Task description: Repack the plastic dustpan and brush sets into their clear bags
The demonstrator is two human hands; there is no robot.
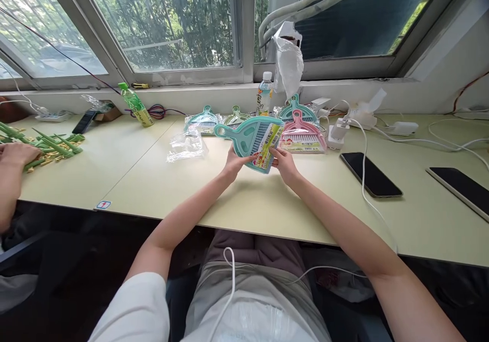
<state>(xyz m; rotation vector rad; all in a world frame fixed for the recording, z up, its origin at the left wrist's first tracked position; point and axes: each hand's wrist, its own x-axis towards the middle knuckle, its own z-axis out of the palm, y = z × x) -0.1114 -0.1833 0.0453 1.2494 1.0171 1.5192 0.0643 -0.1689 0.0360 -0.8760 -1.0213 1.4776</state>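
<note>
Above the table I hold a teal dustpan and brush set (244,136) between both hands, tilted with its handle toward the upper left. A yellow-green printed label (268,146) runs along its right edge. My left hand (235,165) grips the lower edge, its thumb on the front by the label. My right hand (284,163) closes on the label side, fingers partly hidden behind. Just behind lie a pink wrapped dustpan set (301,136) on the right and several teal or green ones, including one wrapped set (204,121). Clear plastic wrapping (187,146) lies to the left.
A drink bottle (264,95) stands behind the sets; a green bottle (135,105) leans at the back left. On the right are a phone (370,174), a dark-screened device (462,189), chargers and a white cable (364,169). At far left another person's hand (19,153) touches green stalks (57,146).
</note>
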